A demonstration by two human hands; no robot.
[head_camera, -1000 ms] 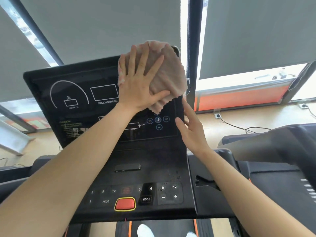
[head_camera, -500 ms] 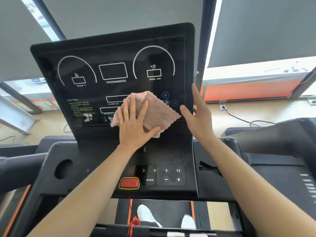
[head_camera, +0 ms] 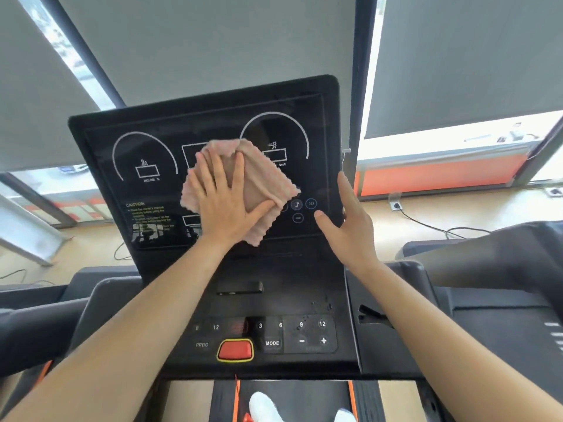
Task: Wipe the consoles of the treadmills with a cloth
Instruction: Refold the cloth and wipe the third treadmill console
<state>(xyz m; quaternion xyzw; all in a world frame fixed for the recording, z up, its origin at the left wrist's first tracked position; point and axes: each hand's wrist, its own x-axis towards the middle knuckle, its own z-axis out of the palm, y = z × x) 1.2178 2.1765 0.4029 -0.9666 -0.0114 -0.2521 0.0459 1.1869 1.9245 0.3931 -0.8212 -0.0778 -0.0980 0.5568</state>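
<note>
**Desk:** List what you had on the head camera, biggest item first.

**Operator:** Item one, grey roller blinds [head_camera: 213, 41], which filled the top of my view. Item two, the black treadmill console [head_camera: 100, 141]: an upright glossy display panel with white dial outlines and a yellow caution label, above a sloped key deck. Item three, a second treadmill [head_camera: 493, 263], dark grey, just beside it on the right.

**Desk:** And the hands?

**Operator:** Item four, the left hand [head_camera: 225, 205]. It lay flat with its fingers straight and spread, pressing the cloth against the display; it was not curled round anything. Item five, the right hand [head_camera: 350, 229]. I saw it opened out too, fingers straight along the console's right edge and the thumb over the panel face near the round icons, holding nothing.

**Desk:** Where was the cloth?

**Operator:** Item six, the pink waffle-textured cloth [head_camera: 262, 178], folded, sat at the middle of the display between the two dial outlines, under the left palm, with its corners showing beyond the fingers.

**Desk:** Anything smaller?

**Operator:** Item seven, white shoes [head_camera: 262, 406] on the belt below. Item eight, a red stop button with a yellow rim [head_camera: 235, 350] at the deck's centre. Item nine, the MODE key [head_camera: 272, 343], just right of it.
</note>
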